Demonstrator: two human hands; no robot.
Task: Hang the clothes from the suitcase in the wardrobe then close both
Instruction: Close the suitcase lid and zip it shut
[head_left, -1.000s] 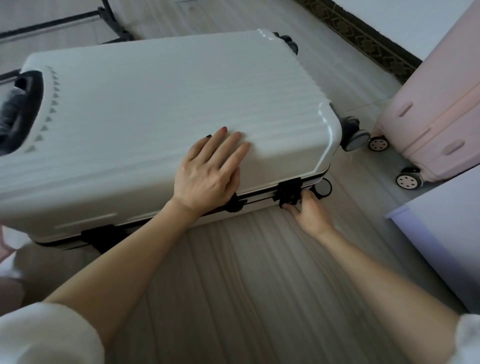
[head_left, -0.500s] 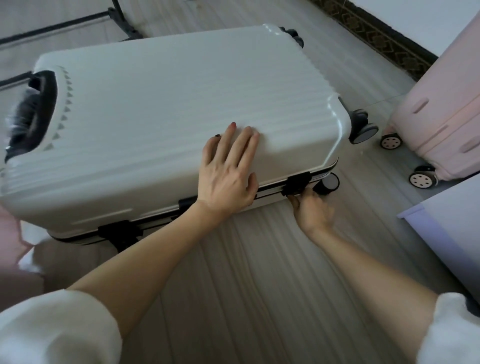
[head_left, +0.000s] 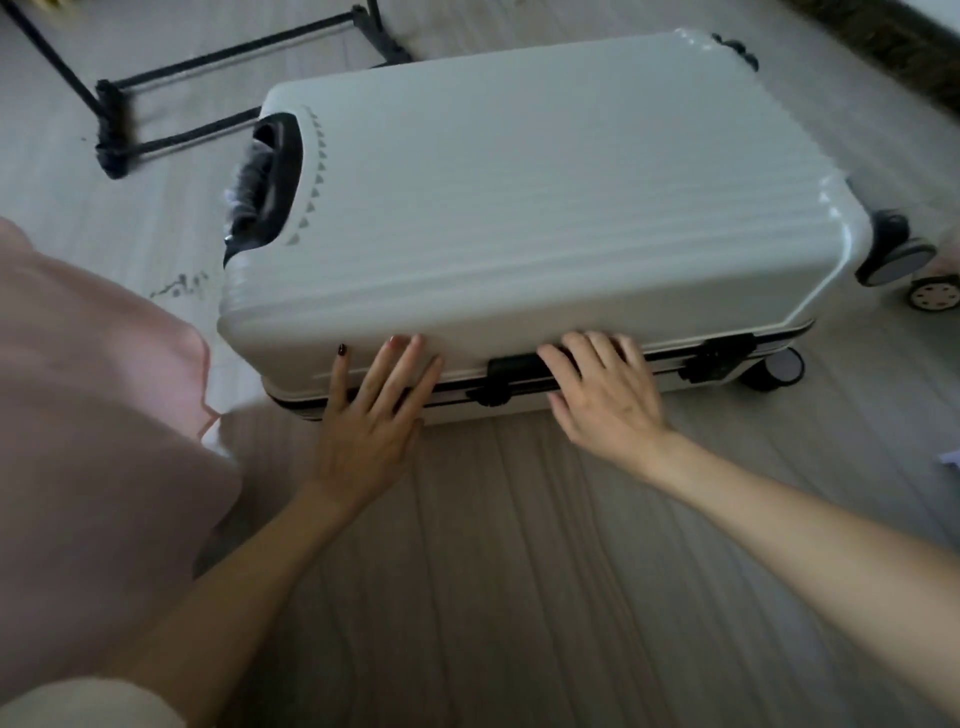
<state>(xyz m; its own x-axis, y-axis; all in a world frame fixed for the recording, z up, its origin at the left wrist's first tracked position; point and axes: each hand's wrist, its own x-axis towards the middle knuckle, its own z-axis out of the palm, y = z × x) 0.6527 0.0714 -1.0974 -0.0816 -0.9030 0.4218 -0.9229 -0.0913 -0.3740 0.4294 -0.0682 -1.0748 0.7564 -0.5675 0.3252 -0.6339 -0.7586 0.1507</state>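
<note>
Suitcase (head_left: 519, 208): white, ribbed, shut flat.

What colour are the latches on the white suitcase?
Black, as the right-end latch on the suitcase shows in the head view.

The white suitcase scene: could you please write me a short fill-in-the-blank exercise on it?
1. The white suitcase lies flat on the ____.
2. Its lid is ____.
3. The right hand rests on a ____ latch.
4. The left hand presses the suitcase's ____ edge.

Answers: floor; closed; black; front
</note>
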